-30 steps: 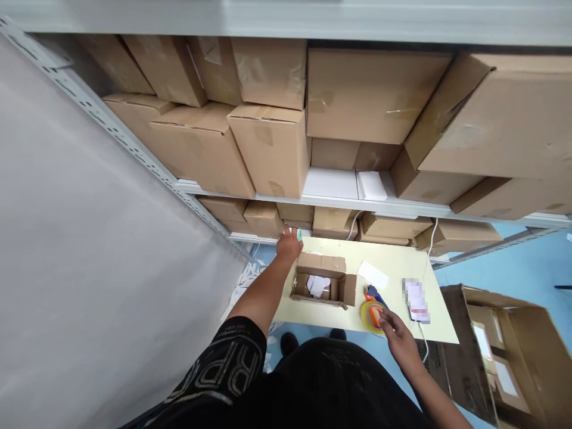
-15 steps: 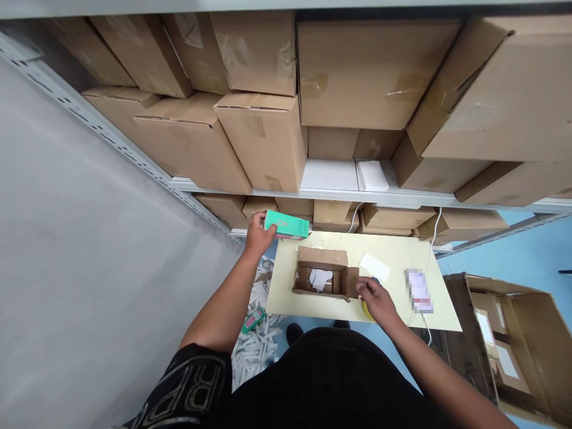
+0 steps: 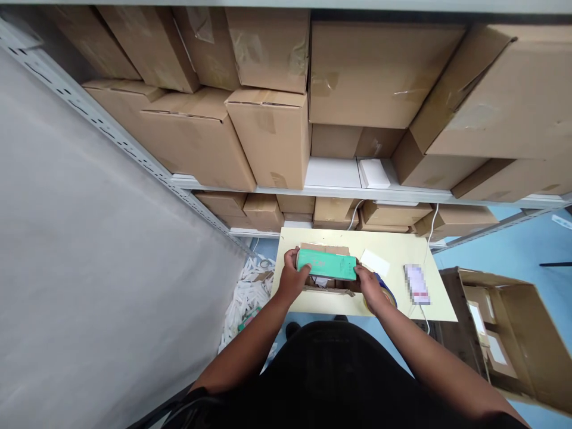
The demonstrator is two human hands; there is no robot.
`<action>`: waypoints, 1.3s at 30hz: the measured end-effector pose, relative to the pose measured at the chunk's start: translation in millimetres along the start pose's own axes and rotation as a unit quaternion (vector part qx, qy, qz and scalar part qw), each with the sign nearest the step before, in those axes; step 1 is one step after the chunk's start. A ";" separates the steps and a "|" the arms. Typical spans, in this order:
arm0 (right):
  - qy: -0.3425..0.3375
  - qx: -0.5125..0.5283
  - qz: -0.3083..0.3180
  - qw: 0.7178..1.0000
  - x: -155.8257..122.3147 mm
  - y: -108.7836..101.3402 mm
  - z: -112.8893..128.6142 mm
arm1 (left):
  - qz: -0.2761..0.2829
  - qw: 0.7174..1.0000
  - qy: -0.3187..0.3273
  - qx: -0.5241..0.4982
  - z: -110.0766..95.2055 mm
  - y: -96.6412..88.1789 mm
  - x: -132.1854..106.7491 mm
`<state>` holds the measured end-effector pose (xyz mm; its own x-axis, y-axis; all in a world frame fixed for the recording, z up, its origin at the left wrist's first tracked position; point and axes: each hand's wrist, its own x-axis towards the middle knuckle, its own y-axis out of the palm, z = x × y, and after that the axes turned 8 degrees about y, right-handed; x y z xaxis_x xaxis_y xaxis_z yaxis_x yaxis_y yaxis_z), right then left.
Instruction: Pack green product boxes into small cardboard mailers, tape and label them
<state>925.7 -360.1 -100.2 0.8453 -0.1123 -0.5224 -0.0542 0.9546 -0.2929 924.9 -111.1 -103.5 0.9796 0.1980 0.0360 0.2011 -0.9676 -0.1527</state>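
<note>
A green printed box (image 3: 328,265) is held level above the open cardboard box (image 3: 326,290) on the pale yellow table (image 3: 409,244). My left hand (image 3: 295,277) grips its left end, thumb on the top face. At the opposite end, the fingers of my right hand (image 3: 370,285) close on the right edge. White crumpled material (image 3: 320,281) shows partly inside the cardboard box, most of which the green box hides. Beside my right wrist lies a roll of tape (image 3: 388,291), blue and yellow, partly covered by the hand.
A white card (image 3: 375,262) and a phone with a blurred screen (image 3: 417,284) lie on the table's right. Shelves with brown cartons (image 3: 268,137) rise behind. A big open carton (image 3: 513,333) stands right; white strips (image 3: 243,292) heap on the floor left, near the wall.
The green box has moved right and toward me, from the table's back left corner to over the cardboard box. My right hand has come up and taken hold of its right end.
</note>
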 end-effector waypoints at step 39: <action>0.039 -0.275 -0.084 0.957 4.6 -29.0 -51.0 | 0.069 0.972 -0.145 0.170 60.6 -17.9 -21.9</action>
<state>904.1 -402.4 -134.9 0.8257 -0.2918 -0.4827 -0.2105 0.6346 -0.7437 900.1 -88.7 -161.4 0.9475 0.1542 -0.2802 0.0101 -0.8900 -0.4558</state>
